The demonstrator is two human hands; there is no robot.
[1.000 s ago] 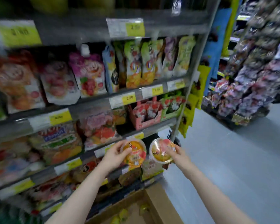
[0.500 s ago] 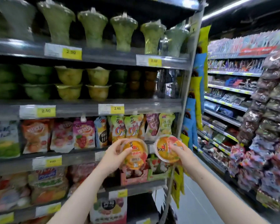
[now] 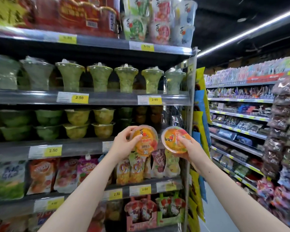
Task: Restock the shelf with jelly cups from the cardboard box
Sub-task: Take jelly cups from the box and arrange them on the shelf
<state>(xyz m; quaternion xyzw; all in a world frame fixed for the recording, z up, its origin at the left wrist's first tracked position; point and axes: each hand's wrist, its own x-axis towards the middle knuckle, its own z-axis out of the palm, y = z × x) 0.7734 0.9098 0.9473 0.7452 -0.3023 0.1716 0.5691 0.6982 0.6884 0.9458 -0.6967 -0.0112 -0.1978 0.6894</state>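
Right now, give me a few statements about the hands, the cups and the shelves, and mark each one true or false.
1. Each hand holds one orange jelly cup. True: the left hand grips the left jelly cup, the right hand grips the right jelly cup.
2. The two cups are stacked one on the other. False: they are held side by side, apart.
3. The cups are held in front of the shelf of bowl-shaped jelly cups. True.
4. The cardboard box is in view. False: it does not show in this frame.
5. The tall green cups stand one shelf above the bowl-shaped ones. True.
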